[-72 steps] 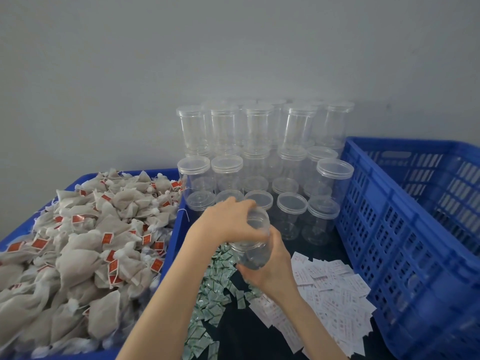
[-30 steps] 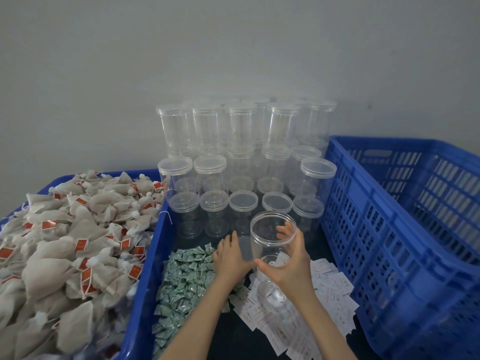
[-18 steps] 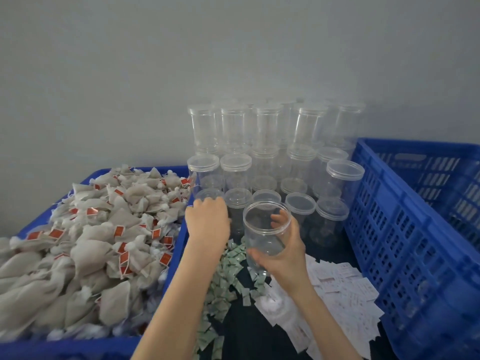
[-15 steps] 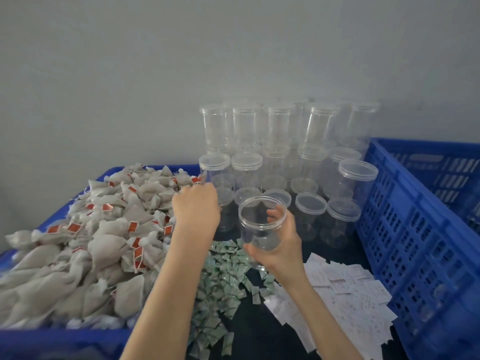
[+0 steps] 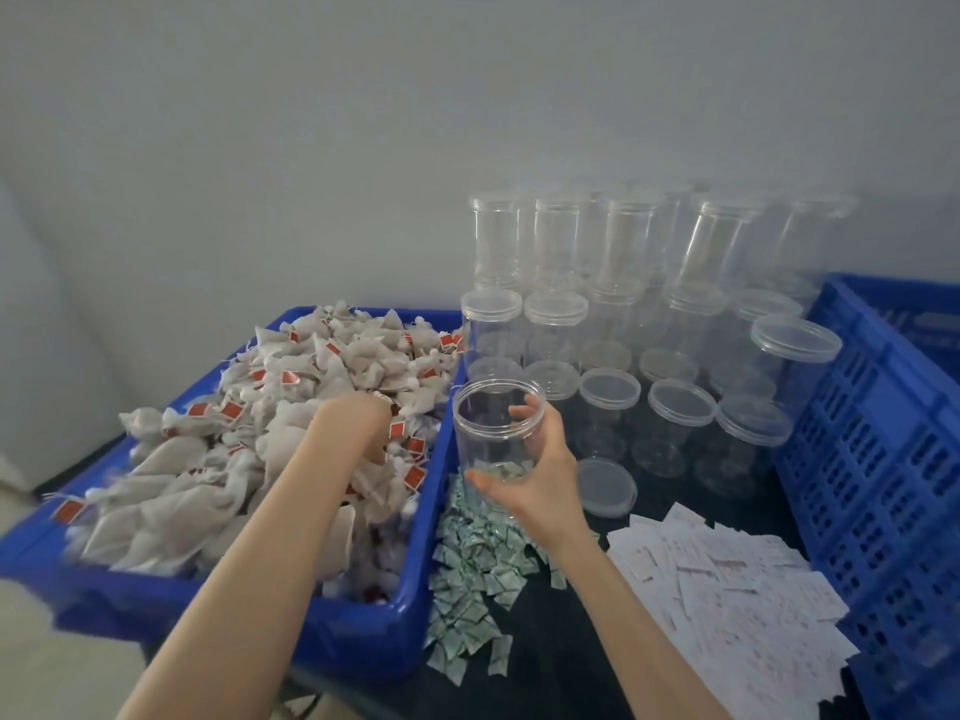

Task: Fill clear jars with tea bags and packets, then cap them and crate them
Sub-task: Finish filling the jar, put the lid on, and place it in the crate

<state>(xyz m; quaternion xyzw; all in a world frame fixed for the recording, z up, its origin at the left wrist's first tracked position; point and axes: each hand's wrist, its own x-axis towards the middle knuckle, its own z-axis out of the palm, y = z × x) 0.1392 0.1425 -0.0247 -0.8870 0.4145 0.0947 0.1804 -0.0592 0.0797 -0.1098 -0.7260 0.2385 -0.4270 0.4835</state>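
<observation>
We saw the blue bin (image 5: pixel 363 636) heaped with tea bags (image 5: pixel 291 387), our left hand (image 5: pixel 358 423) dug into the heap; we could not tell its grip. Our right hand (image 5: pixel 540 475) clasped an uncapped jar (image 5: pixel 493 428) upright, mouth up, over the green packets (image 5: pixel 478 558). Its lid (image 5: pixel 605 485) lay just beside it.

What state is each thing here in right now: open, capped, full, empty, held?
Jar in hand: uncapped, upright, nearly empty, held by the right hand.
Loose lid: off, lying flat on the table.
Stacked jars: capped, empty.
Tea bag bin: heaped full.
Left hand: buried in the tea bags, grip hidden.
Right-side crate: nothing visible inside.
</observation>
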